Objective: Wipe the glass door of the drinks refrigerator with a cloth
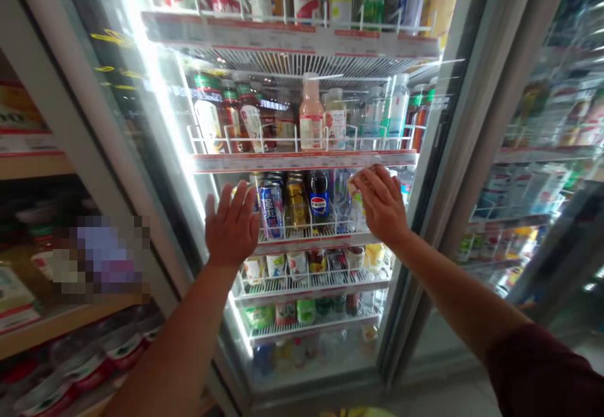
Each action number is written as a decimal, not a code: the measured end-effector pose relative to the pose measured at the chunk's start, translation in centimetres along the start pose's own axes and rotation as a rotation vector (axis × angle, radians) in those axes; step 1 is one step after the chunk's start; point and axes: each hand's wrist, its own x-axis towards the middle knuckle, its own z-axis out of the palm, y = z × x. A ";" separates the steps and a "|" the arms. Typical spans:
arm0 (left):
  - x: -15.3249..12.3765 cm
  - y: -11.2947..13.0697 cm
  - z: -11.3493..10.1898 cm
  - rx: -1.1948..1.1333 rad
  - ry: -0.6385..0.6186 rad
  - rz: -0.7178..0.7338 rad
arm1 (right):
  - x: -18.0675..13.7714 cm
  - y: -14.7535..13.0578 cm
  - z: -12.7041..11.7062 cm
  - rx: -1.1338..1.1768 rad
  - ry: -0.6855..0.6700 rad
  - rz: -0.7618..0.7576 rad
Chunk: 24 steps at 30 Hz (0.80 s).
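A glass door (278,366) of a lit drinks fridge stands in front of me. My left hand (232,225) is raised at the left of the glass, flat with fingers stretched, holding nothing. My right hand (381,203) is bent against the glass at the right, its fingers closed over a pale, folded cloth (352,184). Most of the cloth is hidden under the fingers. Behind the glass, between my hands, are a blue can (272,211), a gold can (296,202) and a dark cola bottle (319,195) on a wire shelf.
Bottles fill the upper shelf, a pink bottle (311,115) among them. A metal door frame (465,121) runs down the right, with another fridge door beyond it. Wooden shelves (70,319) with packaged goods stand close on the left. Bright light strips line the fridge's left side.
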 end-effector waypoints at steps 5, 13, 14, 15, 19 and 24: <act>0.1 0.1 0.0 0.014 0.023 0.030 | -3.2 -1.4 -0.5 0.062 -0.126 -0.231; -0.1 -0.1 0.0 -0.087 -0.055 -0.064 | -3.6 1.9 -1.0 -0.024 0.039 0.055; -0.1 -0.1 0.0 -0.087 -0.060 -0.069 | -4.0 1.8 -0.9 -0.005 0.066 0.097; -0.2 -0.1 0.0 -0.079 -0.055 -0.065 | -4.7 1.5 -0.9 0.024 0.057 0.095; 0.0 0.0 0.0 -0.031 -0.013 -0.018 | -7.6 0.3 -1.3 0.169 -0.247 -0.236; 0.1 0.2 -0.2 -0.015 0.006 -0.013 | -6.9 3.3 -2.0 0.047 -0.064 -0.007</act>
